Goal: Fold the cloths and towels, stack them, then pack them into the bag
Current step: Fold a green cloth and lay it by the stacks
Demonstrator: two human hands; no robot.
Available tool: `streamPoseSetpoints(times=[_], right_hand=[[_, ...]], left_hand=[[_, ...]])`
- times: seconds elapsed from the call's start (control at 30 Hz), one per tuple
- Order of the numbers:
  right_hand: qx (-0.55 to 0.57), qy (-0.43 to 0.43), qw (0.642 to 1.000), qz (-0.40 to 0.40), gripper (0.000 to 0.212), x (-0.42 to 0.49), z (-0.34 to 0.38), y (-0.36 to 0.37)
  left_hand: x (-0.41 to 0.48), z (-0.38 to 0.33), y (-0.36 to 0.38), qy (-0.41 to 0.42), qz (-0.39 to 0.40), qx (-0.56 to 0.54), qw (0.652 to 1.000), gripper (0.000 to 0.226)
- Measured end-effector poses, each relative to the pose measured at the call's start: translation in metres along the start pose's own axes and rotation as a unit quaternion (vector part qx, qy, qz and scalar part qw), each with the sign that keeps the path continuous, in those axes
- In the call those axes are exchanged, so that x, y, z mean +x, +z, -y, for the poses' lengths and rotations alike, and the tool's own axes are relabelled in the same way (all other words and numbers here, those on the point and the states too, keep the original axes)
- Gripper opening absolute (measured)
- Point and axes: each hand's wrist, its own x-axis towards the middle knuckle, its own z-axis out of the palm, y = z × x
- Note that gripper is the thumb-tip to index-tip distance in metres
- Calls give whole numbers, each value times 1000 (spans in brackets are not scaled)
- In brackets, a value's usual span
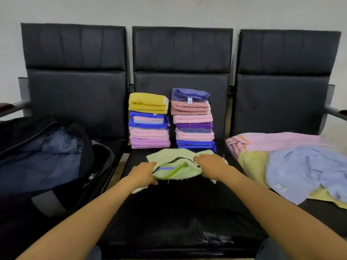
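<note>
A pale green towel (176, 159) with dark and purple stripes lies half folded on the middle black seat (180, 212). My left hand (143, 173) grips its left edge and my right hand (208, 165) holds its right side. Behind it stand two stacks of folded cloths: the left stack (149, 121) topped by a yellow one, the right stack (193, 119) topped by a purple one. An open black bag (43, 158) with a blue lining sits on the left seat.
Unfolded towels lie heaped on the right seat: a pink one (277, 141), a light blue one (308, 169) and a yellow one (253, 166). Black seat backs (182, 49) rise behind, with armrests at both far ends.
</note>
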Motion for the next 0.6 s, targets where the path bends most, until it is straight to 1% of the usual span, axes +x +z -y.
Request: streamPoseSetpoints(times=[0.07,0.13,0.17,0.2,0.23,0.27,0.33,0.37,0.4,0.43,0.47,0.53,0.57,0.6], right_hand=[[62,-9,989,133,57,-6,5,19],[119,-9,966,227,68,-11,3,30],[151,-10,956,251,70,-13,1,35],[185,-12,947,263,70,-14,-2,39],[220,-10,938,266,72,-15,-5,43],[259,3,929,263,75,-15,-7,46],[360,53,895,257,78,-12,-10,53],[410,79,875,244,75,-11,-12,55],[444,97,862,224,67,-9,-13,56],[440,103,868,204,54,-7,-16,57],[414,98,886,182,43,-4,-20,58],[347,88,928,103,35,1,-28,56],[336,90,936,49,31,4,-31,55],[351,91,932,-4,24,6,-33,54]], left_hand=[[-3,5,21,-19,115,-51,992,59],[-3,10,29,-12,194,-33,980,84],[-2,11,28,-8,223,-31,974,96],[-1,11,26,-8,245,-42,969,101],[0,9,23,-7,252,-54,966,99],[-1,6,20,-4,241,-62,969,90],[1,1,19,13,174,-76,982,64],[2,-1,19,23,141,-113,983,55],[3,-1,21,30,121,-170,977,47],[6,0,22,33,109,-226,968,39],[8,1,22,33,90,-265,959,33],[15,3,20,26,33,-329,943,27],[17,1,18,21,11,-359,933,27],[18,-2,18,16,1,-380,925,26]])
